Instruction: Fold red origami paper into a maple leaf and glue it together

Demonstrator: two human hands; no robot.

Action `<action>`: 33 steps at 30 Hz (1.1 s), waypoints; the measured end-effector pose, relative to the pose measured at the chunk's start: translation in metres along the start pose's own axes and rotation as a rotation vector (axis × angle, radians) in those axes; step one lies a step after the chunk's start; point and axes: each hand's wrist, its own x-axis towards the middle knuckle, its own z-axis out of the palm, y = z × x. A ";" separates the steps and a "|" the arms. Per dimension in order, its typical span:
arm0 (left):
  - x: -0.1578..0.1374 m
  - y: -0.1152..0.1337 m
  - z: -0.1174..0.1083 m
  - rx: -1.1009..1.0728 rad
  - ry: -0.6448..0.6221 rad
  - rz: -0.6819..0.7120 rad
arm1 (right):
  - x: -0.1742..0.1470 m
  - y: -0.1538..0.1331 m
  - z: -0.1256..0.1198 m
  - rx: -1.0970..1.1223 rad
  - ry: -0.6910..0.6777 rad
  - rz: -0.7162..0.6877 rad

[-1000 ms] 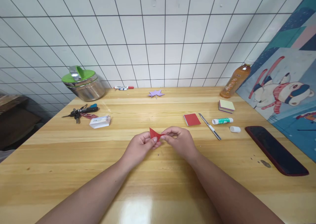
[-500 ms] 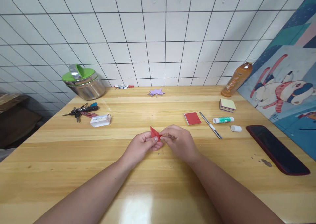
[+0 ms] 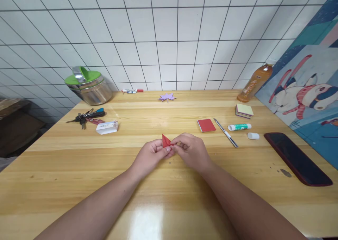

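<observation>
A small piece of folded red paper is held between my two hands just above the wooden table. Its pointed tip sticks up on the left, and its lower part is hidden by fingers. My left hand grips the paper from below, thumb on top. With thumb and forefinger my right hand pinches the paper's right side. Beyond the right hand lies a stack of red paper squares. A utility knife rests beside that stack.
Right: glue stick, its white cap, phone, pastel paper stack, tilted-looking tea bottle. Back: purple paper leaf, markers. Left: steel pot with green lid, keys, small white box.
The view has shifted slightly. Both hands keep hold of the red paper, and the fingers have moved only a little, with the paper's tip turned slightly.
</observation>
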 end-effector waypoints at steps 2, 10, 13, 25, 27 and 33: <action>0.000 0.000 0.000 0.012 0.015 0.007 | 0.001 0.000 0.000 0.034 0.011 -0.002; -0.002 0.005 0.003 0.034 0.028 0.008 | 0.002 0.001 -0.001 0.224 0.068 -0.090; -0.002 0.004 0.002 0.022 0.026 0.010 | 0.002 0.004 -0.001 0.213 0.039 -0.065; -0.001 -0.003 -0.007 -0.181 -0.021 -0.042 | 0.002 0.011 -0.006 0.046 -0.058 -0.169; -0.001 -0.003 -0.007 -0.178 0.012 -0.073 | 0.000 0.010 -0.007 0.018 -0.095 -0.173; 0.000 0.000 -0.005 -0.060 0.039 -0.034 | 0.000 0.004 0.001 0.299 -0.141 0.178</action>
